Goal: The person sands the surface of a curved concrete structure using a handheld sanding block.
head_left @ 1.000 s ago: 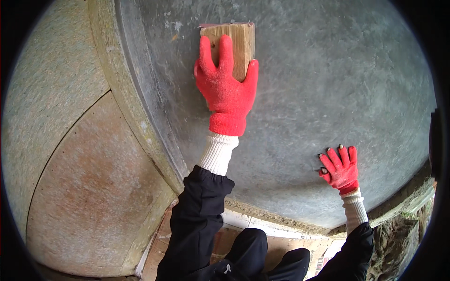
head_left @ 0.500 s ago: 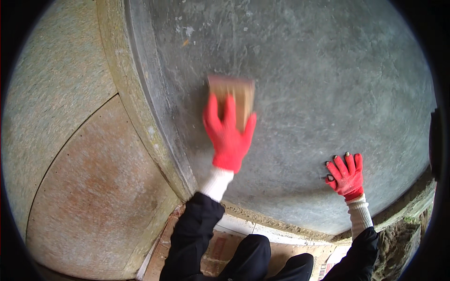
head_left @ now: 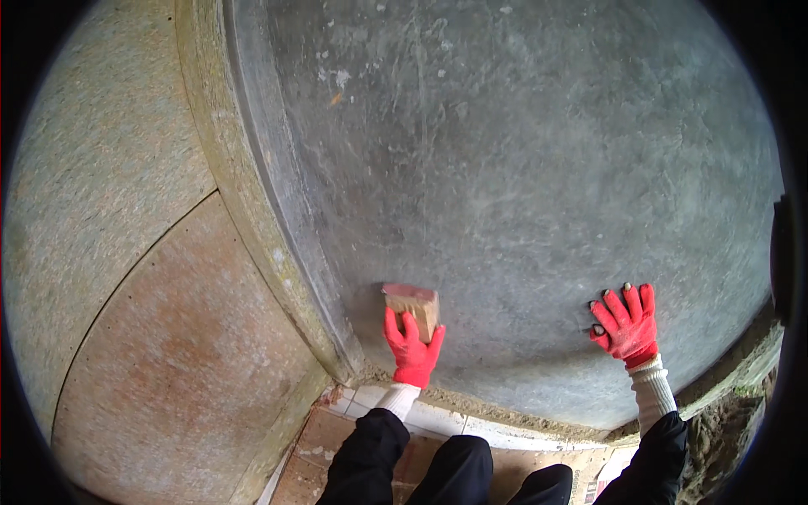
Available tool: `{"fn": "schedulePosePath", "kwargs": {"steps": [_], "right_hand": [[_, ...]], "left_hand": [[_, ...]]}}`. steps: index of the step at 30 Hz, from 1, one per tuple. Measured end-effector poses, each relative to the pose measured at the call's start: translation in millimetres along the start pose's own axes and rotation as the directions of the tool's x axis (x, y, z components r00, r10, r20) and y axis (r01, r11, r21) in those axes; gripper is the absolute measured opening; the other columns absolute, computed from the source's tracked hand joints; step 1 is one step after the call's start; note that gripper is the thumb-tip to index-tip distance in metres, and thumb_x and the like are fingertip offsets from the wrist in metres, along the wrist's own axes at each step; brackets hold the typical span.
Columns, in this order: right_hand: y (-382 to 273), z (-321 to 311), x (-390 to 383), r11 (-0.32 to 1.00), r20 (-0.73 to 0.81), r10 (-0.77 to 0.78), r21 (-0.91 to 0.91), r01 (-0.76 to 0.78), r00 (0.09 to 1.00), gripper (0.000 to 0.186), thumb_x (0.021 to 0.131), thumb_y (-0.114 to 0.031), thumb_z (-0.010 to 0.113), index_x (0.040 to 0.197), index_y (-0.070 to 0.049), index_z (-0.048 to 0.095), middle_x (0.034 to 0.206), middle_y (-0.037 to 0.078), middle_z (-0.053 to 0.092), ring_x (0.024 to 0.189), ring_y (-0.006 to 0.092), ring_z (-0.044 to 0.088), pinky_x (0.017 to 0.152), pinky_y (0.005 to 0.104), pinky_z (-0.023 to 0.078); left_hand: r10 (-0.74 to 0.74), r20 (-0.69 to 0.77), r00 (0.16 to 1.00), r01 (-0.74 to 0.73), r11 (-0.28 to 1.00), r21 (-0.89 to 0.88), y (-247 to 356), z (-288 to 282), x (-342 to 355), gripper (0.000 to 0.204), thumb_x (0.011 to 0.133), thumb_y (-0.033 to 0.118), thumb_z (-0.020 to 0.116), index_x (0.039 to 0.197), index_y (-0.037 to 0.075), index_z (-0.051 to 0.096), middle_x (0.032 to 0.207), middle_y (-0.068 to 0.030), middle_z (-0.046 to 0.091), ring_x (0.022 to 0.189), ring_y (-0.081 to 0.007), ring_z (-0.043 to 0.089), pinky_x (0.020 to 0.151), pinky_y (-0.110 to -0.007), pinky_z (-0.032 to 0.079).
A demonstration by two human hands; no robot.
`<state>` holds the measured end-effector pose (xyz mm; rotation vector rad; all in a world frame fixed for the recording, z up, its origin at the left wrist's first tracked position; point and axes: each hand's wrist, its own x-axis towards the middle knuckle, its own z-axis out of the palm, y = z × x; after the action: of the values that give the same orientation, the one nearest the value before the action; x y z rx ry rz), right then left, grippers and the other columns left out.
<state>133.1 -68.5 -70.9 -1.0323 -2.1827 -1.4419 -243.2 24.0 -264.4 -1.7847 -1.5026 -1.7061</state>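
My left hand (head_left: 414, 349) in a red glove grips a wooden block (head_left: 421, 308) with a reddish sheet on its far edge. The block sits against a grey, smooth concrete surface (head_left: 522, 185) with pale streaks and specks, low on it near its left edge. My right hand (head_left: 624, 324), also red-gloved with bare fingertips showing, rests spread on the same surface to the right, with nothing in it. Both wrists have cream knitted cuffs under black sleeves.
A raised border (head_left: 228, 172) runs along the left, beside speckled boards (head_left: 168, 362) in tan and rust tones. Below are a rough ledge (head_left: 518, 421), white tiles (head_left: 439, 421), brown sheeting around my knees, and rough dark rubble (head_left: 718, 442) at the lower right.
My left hand has moved down the grey surface toward me with the block in its grip. My right hand keeps its spread pose, slightly lower in the picture.
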Motion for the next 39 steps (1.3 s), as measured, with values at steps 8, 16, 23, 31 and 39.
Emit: {"fn": "schedulePosePath", "kwargs": {"steps": [8,16,23,31,39], "right_hand": [[-1.1,4.6,-3.6,1.0,-0.028,-0.007,-0.016,0.007,1.0,0.039,0.074,-0.032,0.061,0.11,-0.02,0.064,0.119,0.005,0.056,0.106,0.0348,0.05,0.089,0.0604,0.04],[1.3,5.6,-4.4,1.0,-0.012,-0.009,-0.022,0.008,1.0,0.04,0.075,-0.033,0.06,0.113,-0.02,0.064,0.122,0.006,0.055,0.113,0.0357,0.048,0.092,0.0618,0.039],[0.8,6.0,-8.9,1.0,0.021,-0.005,-0.014,0.005,1.0,0.04,0.075,-0.032,0.06,0.113,-0.02,0.062,0.121,0.006,0.055,0.111,0.0356,0.048,0.091,0.0616,0.039],[7.8,1.5,-16.5,0.999,0.025,0.01,-0.048,-0.009,1.0,0.038,0.075,-0.031,0.06,0.11,-0.018,0.063,0.121,0.007,0.055,0.11,0.0362,0.049,0.09,0.0619,0.039],[6.4,2.2,-12.8,0.999,0.036,-0.006,-0.045,0.007,0.999,0.041,0.072,-0.031,0.061,0.111,-0.02,0.063,0.121,0.005,0.056,0.111,0.036,0.049,0.091,0.0612,0.039]], "left_hand": [[0.268,-0.3,0.916,-0.264,0.963,0.056,77.6,-78.6,278.7,0.079,0.079,0.03,0.077,0.14,0.0,0.039,0.148,-0.0274,0.029,0.131,-0.0442,0.035,0.106,-0.051,0.032],[0.19,-0.128,0.973,-0.184,0.981,0.057,-22.1,-20.0,59.1,0.071,0.074,0.042,0.077,0.125,0.001,0.048,0.142,-0.0308,0.031,0.122,-0.0507,0.037,0.096,-0.061,0.035],[0.341,-0.244,0.908,-0.332,0.94,0.078,22.3,-64.9,246.0,0.079,0.081,0.029,0.074,0.143,0.002,0.034,0.149,-0.0303,0.025,0.132,-0.0485,0.032,0.106,-0.055,0.03],[0.315,-0.255,0.914,-0.301,0.949,0.093,9.2,-43.5,214.0,0.073,0.08,0.037,0.074,0.135,0.001,0.042,0.144,-0.0312,0.032,0.125,-0.0491,0.039,0.099,-0.057,0.033],[0.18,-0.101,0.979,-0.176,0.983,0.046,-41.1,-27.8,123.2,0.081,0.085,0.03,0.069,0.146,0.001,0.025,0.152,-0.0315,0.016,0.135,-0.0507,0.026,0.109,-0.057,0.025]]}}
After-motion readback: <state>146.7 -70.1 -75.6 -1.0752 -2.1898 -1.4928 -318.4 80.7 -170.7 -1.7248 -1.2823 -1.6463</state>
